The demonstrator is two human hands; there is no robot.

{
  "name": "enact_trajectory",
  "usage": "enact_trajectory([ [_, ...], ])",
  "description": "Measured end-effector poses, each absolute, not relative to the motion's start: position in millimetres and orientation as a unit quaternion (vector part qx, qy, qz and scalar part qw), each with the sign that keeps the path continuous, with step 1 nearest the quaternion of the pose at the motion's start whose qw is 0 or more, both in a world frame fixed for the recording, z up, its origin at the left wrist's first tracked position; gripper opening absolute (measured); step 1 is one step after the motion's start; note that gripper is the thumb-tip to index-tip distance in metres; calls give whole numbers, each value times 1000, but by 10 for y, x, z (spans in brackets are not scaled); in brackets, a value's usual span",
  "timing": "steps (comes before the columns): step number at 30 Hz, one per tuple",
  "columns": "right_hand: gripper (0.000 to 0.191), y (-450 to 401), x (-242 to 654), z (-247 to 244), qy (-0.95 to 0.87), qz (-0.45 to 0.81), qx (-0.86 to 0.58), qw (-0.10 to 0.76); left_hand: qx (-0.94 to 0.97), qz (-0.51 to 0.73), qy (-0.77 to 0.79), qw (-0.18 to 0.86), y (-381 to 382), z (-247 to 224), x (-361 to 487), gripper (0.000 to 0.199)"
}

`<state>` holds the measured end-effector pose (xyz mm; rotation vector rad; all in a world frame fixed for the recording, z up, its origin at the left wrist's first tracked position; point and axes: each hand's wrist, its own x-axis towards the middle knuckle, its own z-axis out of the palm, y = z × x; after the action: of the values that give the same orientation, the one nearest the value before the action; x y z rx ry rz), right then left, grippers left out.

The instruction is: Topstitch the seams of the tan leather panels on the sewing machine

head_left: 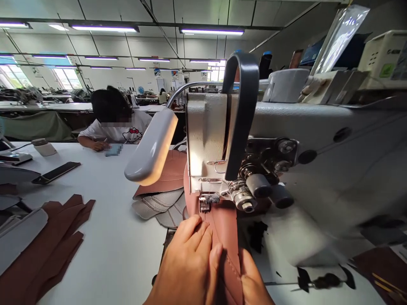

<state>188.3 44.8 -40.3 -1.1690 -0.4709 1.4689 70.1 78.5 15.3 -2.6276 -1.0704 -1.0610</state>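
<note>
A strip of reddish-brown leather (226, 226) with a line of stitching runs under the presser foot (204, 205) of the sewing machine (206, 127). My left hand (187, 258) lies on the leather just in front of the foot, its fingers bent and pressed together on the left edge. Lower down on the right, my right hand (252, 279) grips the other edge, with the thumb side showing and the remaining fingers hidden beneath the piece. Behind the needle area, stitched leather panels (170, 171) with grey backing lie in a heap on the table.
A lit lamp (152, 148) hangs left of the machine head. Brown leather pieces (41, 241) lie on the white table (104, 237) at left, near a dark flat bar (57, 173) and a jar (43, 147). A person (117, 118) sits across the table.
</note>
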Motion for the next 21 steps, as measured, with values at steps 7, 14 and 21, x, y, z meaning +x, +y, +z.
enact_trajectory([
  [7, 53, 479, 1878, -323, -190, 657, -445, 578, -868, -349, -351, 48, 803, 167, 734, 30],
  [14, 63, 428, 1892, -275, -169, 706, -433, 534, -874, -327, -358, 18, 739, 109, 707, 24],
  [21, 64, 421, 1889, -275, -184, 705, -428, 534, -875, -321, -363, 2, 722, 123, 726, 25],
])
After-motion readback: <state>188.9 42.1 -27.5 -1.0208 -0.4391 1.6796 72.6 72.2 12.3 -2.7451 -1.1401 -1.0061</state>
